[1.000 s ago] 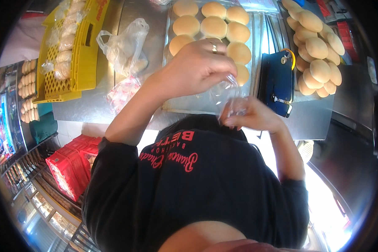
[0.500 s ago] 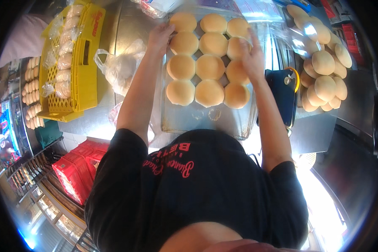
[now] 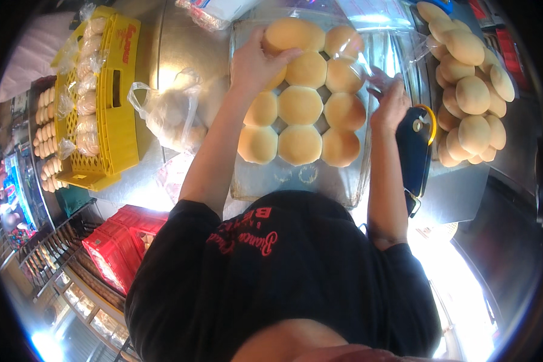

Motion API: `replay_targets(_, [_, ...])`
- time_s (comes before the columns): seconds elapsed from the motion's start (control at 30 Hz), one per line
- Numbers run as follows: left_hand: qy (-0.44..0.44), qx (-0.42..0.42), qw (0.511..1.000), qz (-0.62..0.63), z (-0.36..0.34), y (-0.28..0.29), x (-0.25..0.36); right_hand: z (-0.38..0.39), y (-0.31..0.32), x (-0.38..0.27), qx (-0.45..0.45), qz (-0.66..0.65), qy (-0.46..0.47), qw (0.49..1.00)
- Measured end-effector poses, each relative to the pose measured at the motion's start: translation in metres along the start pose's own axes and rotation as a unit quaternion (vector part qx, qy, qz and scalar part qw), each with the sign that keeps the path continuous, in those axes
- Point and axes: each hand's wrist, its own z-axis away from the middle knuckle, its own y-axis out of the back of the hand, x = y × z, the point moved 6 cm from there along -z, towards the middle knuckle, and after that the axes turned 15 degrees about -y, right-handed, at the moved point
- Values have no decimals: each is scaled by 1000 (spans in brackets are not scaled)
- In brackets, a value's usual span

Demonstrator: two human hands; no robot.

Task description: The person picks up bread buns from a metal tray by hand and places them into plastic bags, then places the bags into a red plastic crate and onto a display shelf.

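Rows of round golden buns point(image 3: 300, 104) lie on a metal baking tray point(image 3: 262, 184) in front of me. At the tray's far left corner, my left hand point(image 3: 259, 63) is closed around a bun point(image 3: 283, 34), thumb on its near side. That bun looks raised and overlaps the one beside it. Off the right side of the rows, my right hand point(image 3: 390, 99) has its fingers bent and apart, with no bun in them. Clear plastic film point(image 3: 407, 51) glints close to those fingers; whether they touch it is unclear.
To the left stand a yellow crate point(image 3: 123, 102) of bagged buns and a knotted plastic bag point(image 3: 172, 111). Piled buns point(image 3: 473, 96) sit at the right, behind a dark pouch point(image 3: 413, 157) with a yellow loop. Red crates point(image 3: 111, 244) are lower left.
My left hand has moved inward from the tray's left edge onto a far bun and gripped it. My right hand has come off the right-hand buns, moving right and nearer.
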Motion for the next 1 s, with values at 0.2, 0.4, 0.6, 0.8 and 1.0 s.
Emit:
replay_targets(0.2, [1, 242, 890, 385, 16, 12, -52, 46, 42, -54, 147, 456, 167, 862])
replay_targets(0.4, [55, 357, 751, 552, 51, 26, -94, 102, 44, -76, 195, 542, 335, 746])
replay_targets(0.6, [-28, 221, 713, 665, 49, 66, -50, 121, 29, -77, 153, 598, 283, 734])
replay_targets(0.8, [-267, -62, 952, 138, 97, 38, 128, 148, -20, -66, 40, 583, 249, 772])
replay_targets(1.0, [-316, -83, 913, -245, 145, -30, 100, 187, -59, -16, -81, 578, 271, 765])
